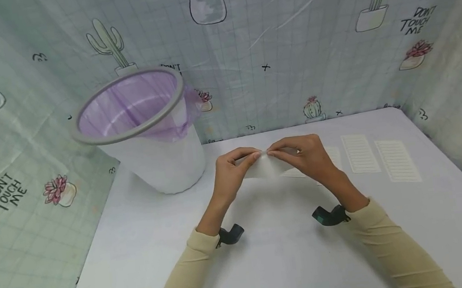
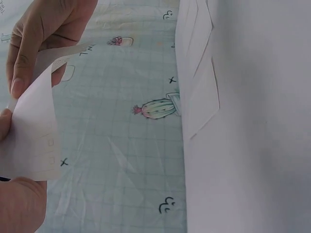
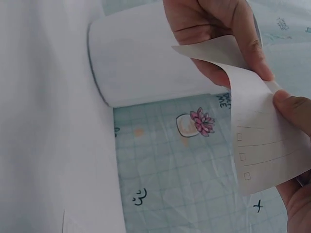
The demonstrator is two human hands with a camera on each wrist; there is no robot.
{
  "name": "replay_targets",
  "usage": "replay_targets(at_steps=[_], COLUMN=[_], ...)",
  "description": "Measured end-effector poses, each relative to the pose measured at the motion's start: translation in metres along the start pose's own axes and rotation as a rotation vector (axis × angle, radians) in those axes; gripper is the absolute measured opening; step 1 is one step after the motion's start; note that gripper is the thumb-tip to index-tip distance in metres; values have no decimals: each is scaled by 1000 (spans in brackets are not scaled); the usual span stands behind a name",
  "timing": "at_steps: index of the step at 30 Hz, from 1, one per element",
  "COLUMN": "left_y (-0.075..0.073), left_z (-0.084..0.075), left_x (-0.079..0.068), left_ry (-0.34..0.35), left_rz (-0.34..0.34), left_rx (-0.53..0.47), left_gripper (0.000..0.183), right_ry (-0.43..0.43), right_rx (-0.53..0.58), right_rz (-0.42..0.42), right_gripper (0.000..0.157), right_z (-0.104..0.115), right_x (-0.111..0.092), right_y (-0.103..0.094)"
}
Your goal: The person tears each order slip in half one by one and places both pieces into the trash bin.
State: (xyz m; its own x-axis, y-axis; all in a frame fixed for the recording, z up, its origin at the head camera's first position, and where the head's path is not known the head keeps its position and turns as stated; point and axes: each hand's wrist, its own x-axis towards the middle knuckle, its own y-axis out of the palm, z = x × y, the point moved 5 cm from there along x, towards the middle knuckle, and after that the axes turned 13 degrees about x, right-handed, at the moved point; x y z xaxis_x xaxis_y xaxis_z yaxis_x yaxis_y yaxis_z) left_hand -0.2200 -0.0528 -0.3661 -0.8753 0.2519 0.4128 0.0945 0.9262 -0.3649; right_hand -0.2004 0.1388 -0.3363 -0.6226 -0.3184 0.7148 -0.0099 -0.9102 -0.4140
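A sheet of white paper is held up above the table between both hands. My left hand pinches its top edge between thumb and fingers. Close beside it, my right hand pinches the same edge. In the right wrist view, the paper is bent along the pinched edge and shows printed lines with small checkboxes. Faint boxes also show on the paper in the left wrist view. More lined sheets lie on the table to the right, some partly hidden behind my right hand.
A white bin with a grey rim and a purple bag liner stands at the table's back left. The white table meets a cactus-print curtain behind and at both sides. A lined sheet lies farthest right.
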Motion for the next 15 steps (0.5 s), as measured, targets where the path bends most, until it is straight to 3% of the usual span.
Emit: replay_targets(at_steps=[15], left_y=[-3], left_z=[-6], left_x=[2], left_ry=[-19], left_rz=[-13], left_rx=[-34], left_gripper=[19], right_ry=[-35], right_rx=[31], right_rz=[-82], right_gripper=[18], right_z=[4], right_x=[0], right_y=[2])
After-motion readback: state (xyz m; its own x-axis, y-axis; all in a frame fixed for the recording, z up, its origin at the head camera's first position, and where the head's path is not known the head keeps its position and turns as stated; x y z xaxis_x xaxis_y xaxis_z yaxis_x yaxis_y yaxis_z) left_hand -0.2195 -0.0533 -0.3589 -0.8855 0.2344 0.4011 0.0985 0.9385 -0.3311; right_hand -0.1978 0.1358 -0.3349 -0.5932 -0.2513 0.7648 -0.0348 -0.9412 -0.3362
